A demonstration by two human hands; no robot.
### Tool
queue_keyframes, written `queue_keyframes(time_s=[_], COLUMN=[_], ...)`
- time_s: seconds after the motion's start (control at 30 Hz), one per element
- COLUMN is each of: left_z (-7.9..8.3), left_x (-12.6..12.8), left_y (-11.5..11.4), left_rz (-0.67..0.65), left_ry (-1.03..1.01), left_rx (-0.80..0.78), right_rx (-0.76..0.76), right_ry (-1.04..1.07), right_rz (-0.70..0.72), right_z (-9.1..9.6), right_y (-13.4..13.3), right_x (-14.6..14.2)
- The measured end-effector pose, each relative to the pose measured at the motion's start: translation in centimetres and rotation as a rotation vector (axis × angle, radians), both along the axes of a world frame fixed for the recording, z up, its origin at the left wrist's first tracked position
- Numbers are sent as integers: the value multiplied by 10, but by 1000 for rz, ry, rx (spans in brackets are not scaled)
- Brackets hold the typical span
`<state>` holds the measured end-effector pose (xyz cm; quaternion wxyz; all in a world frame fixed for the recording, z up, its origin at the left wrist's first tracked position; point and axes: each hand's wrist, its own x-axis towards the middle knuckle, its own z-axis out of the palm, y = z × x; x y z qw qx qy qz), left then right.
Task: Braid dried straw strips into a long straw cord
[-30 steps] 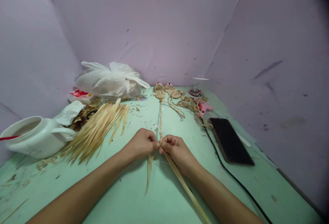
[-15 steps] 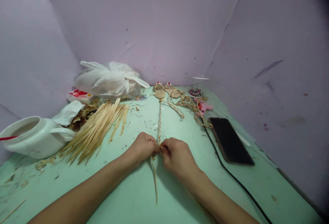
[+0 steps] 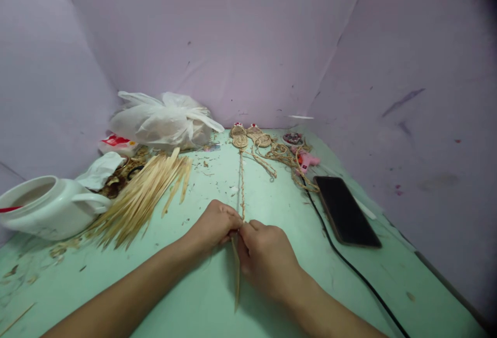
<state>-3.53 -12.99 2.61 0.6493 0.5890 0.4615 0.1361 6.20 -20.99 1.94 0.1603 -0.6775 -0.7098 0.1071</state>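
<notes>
A thin braided cord [image 3: 243, 182] of straw-coloured fibre runs from a coiled, sandal-shaped woven piece [image 3: 239, 137] at the back toward me. My left hand [image 3: 220, 221] is closed with its fingertips pinching the near end of the cord. Against it, my right hand [image 3: 264, 250] is closed too, thumb and finger gripping the strands at the same spot. A loose flat fibre strip [image 3: 236, 281] hangs down below the fingers. The exact grip is partly hidden behind the knuckles.
On the left lie a pile of dry fibre strips [image 3: 143, 198], a white mug-like pot [image 3: 54, 208] and a plastic bag [image 3: 166, 120]. On the right are a phone [image 3: 347, 211], a pink glue gun [image 3: 308, 161], a black cable [image 3: 337, 255] and tangled braided cord [image 3: 285, 154].
My right hand has turned and come in against the left, knuckles now higher over the strands. The hanging strip has shifted slightly. The whole view has moved a little.
</notes>
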Motion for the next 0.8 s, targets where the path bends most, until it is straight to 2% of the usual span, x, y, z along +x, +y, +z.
queue_keyframes(time_s=[0.07, 0.17, 0.23, 0.3, 0.33, 0.43, 0.5, 0.57, 0.67, 0.8], left_z=[-4, -8, -9, -9, -9, -9, -11, -12, -13, -14], left_x=[0, -1, -2, -3, -3, -4, -5, -6, -6, -4], left_y=[0, 0, 1, 2, 2, 3, 4, 3, 1, -5], left_rz=[11, 9, -12, -33, -43, -56, -63, -67, -49, 86], left_ry=[-8, -22, -27, -32, -36, -53, -70, -86, -92, -91], left_rx=[-7, -14, 1, 20, 23, 33, 56, 75, 85, 78], right_rx=[8, -31, -75, -42, -68, -338, -444, -455, -420, -306], right_ry=[71, 311, 528, 755, 862, 1178, 1334, 1417, 1414, 1357], right_rz=[62, 126, 12, -218, -285, -319, -307, -325, -378, -484], right_z=[3, 10, 14, 13, 12, 7, 4, 1, -6, -15], right_y=[-1, 2, 9, 17, 21, 28, 29, 29, 29, 25], right_x=[2, 15, 29, 40, 44, 42, 35, 28, 21, 13])
